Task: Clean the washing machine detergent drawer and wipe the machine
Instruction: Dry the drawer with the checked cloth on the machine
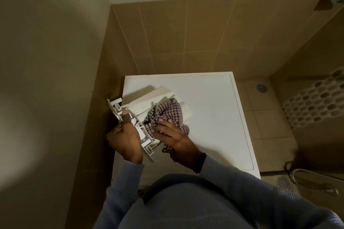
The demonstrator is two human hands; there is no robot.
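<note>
Lying under right hand (pixel 172 136), cloth (pixel 168 112) covers drawer (pixel 145 101).

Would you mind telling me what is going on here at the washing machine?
A person has the detergent drawer out, over the washing machine top. The left hand grips the drawer's white plastic end, while the right hand presses a checked cloth against the drawer.
</note>
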